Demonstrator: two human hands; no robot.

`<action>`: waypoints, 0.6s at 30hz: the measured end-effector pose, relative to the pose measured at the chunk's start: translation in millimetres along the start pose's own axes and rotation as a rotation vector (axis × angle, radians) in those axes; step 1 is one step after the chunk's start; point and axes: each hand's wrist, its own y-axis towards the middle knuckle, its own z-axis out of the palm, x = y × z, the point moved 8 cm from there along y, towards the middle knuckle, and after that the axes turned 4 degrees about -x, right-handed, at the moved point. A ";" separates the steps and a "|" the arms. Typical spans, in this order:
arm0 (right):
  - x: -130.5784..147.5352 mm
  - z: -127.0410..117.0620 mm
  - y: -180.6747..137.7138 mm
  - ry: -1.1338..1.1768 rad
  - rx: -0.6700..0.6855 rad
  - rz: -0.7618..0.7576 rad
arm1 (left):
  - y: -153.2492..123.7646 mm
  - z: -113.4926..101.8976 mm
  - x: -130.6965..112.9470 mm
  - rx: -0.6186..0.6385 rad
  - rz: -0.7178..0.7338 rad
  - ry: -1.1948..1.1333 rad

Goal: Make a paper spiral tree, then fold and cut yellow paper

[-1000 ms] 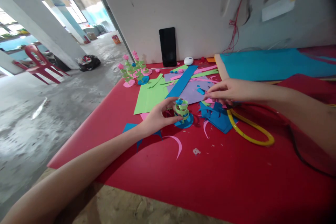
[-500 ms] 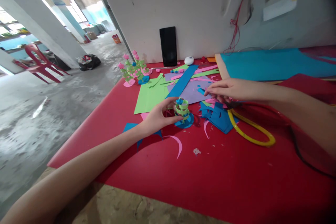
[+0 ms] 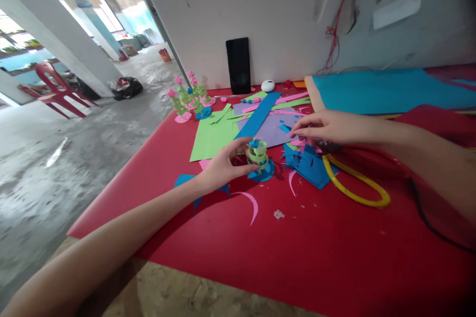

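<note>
Scissors (image 3: pixel 355 183) blades hidden under right hand (image 3: pixel 323 128)

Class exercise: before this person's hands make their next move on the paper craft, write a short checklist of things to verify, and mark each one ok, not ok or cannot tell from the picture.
1. Left hand steadies the green paper spiral: ok, fingers touch its side.
2. Spiral stands upright on its blue base disc: ok.
3. Right hand has a piece pinched: cannot tell; the fingertips rest among pink scraps, grip hidden.
4. Scissors within reach: ok, the yellow handles lie just beside the right hand.
5. Space around the spiral free of offcuts: not ok; blue scraps and a pink crescent lie close.
6. Finished paper flowers out of the way: ok, at the table's far edge.
</note>
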 end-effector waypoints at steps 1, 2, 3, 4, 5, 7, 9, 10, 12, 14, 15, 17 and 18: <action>-0.1 -0.8 0.4 0.004 -0.011 -0.005 | 0.0 0.1 0.3 0.001 0.000 -0.001; 0.2 -1.2 0.7 0.001 -0.015 -0.012 | 0.0 0.2 0.5 0.002 0.002 -0.002; 0.8 -1.3 0.8 -0.009 -0.016 -0.019 | 0.1 0.1 0.6 0.001 0.005 -0.003; 2.0 -1.1 0.7 -0.022 -0.010 -0.029 | 0.1 0.1 0.8 0.001 0.007 -0.003; 3.4 -0.7 0.4 -0.036 -0.003 -0.040 | 0.2 -0.2 1.0 -0.001 0.007 -0.001; 6.8 -0.4 -0.4 -0.057 0.005 -0.063 | 0.2 -0.6 1.2 -0.004 0.007 0.003; 9.2 -1.4 -1.1 -0.067 -0.008 -0.076 | 0.2 -0.9 1.0 -0.004 0.008 0.008; 9.9 -1.8 -1.4 -0.069 -0.013 -0.082 | 0.2 -0.9 0.9 -0.004 0.009 0.008; 10.0 -2.1 -1.3 -0.065 -0.019 -0.086 | 0.2 -1.1 0.4 -0.005 0.014 0.007; 8.8 -0.8 -0.5 -0.055 -0.006 -0.085 | 0.4 -1.0 0.1 -0.004 0.013 0.006; 7.9 -0.3 0.1 -0.048 -0.001 -0.081 | 0.4 -0.7 0.0 -0.002 0.012 0.007; 6.2 0.5 1.3 -0.019 0.002 -0.070 | 0.5 -0.3 -0.3 -0.001 0.007 0.005; 5.7 0.8 1.7 0.010 0.001 -0.062 | 0.5 -0.2 -0.5 -0.002 0.004 0.004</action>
